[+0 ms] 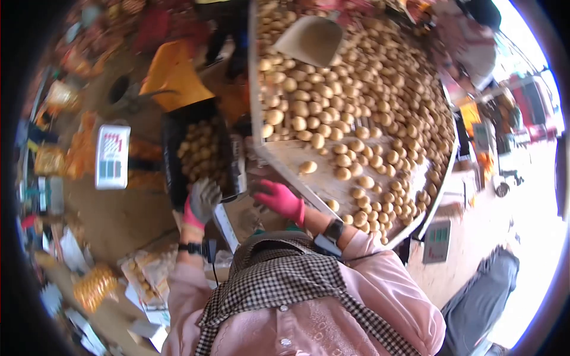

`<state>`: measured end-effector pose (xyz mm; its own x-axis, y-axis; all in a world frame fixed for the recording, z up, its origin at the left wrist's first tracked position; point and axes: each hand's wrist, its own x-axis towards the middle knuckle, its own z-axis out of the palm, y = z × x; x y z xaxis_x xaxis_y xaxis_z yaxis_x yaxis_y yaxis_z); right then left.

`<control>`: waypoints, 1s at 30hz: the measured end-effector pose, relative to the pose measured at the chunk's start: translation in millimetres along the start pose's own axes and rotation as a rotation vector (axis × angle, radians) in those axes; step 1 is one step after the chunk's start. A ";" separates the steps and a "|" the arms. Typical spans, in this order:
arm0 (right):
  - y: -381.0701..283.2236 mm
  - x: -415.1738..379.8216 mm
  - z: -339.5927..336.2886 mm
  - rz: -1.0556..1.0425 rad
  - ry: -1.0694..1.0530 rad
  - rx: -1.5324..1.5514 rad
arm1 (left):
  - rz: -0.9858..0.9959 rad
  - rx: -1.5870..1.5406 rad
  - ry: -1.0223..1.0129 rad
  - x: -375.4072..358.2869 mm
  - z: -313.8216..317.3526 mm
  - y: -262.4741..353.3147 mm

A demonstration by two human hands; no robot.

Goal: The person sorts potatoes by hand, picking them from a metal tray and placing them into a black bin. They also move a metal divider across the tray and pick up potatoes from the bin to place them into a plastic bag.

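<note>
My left hand (203, 203), in a grey-coated glove with a pink cuff, is at the near edge of a black crate (174, 178). Its fingers are slightly apart and I see nothing in them. Potatoes (205, 151) partly fill that crate. My right hand (276, 199), gloved in pink with grey fingertips, hovers between the crate and the sorting table (291, 159). Its fingers reach leftward, apart, with no object visible in them. Many loose potatoes (356, 107) cover the table, thinning out toward its near left edge.
A beige scoop (312, 40) lies on the potatoes. Left of the crate is a scale display (113, 157); behind it stands an orange chair (172, 74). Another person (469, 44) is at the table's far right. Filled net bags (95, 288) sit at left.
</note>
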<state>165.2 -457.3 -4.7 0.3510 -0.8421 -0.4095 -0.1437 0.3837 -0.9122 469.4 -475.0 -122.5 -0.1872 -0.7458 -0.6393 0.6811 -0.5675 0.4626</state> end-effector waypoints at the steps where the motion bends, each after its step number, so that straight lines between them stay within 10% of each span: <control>1: 12.7 -23.9 -5.4 0.003 0.053 0.012 | -0.094 -0.009 -0.004 -9.4 -8.7 -22.4; 4: 36.4 -81.3 -36.3 -0.214 0.611 -0.061 | -0.373 0.312 0.135 -25.6 -26.5 -79.3; 6: 33.6 -102.2 -71.1 -0.268 0.873 -0.203 | -0.444 0.715 0.035 -75.2 80.3 -63.0; 11: 40.4 -108.0 -168.5 -0.262 1.190 -0.645 | -0.245 1.084 -0.374 -62.4 198.5 -65.1; 20: 19.9 -61.4 -283.8 -0.072 0.496 -1.214 | -0.240 0.714 -0.425 -19.7 325.1 -159.9; 22: 9.2 -78.8 -282.0 -0.209 0.541 -1.049 | -0.241 0.736 -0.424 -15.4 332.9 -162.4; 24: -0.5 -105.4 -264.1 -0.138 0.326 0.086 | -0.307 0.260 -0.440 -23.1 347.3 -154.4; 28: 46.2 -119.6 -216.3 -0.107 0.491 -1.083 | -0.425 0.011 -0.564 5.0 319.8 -132.4; 30: 61.4 -108.0 -217.6 -0.095 0.546 -1.075 | -0.471 0.111 -0.547 9.2 313.7 -134.3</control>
<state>-82.9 -425.2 -19.4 0.0021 -0.9985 -0.0554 -0.9254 0.0190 -0.3785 154.1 -515.1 2.2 -0.7895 -0.4646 -0.4012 0.3705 -0.8817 0.2920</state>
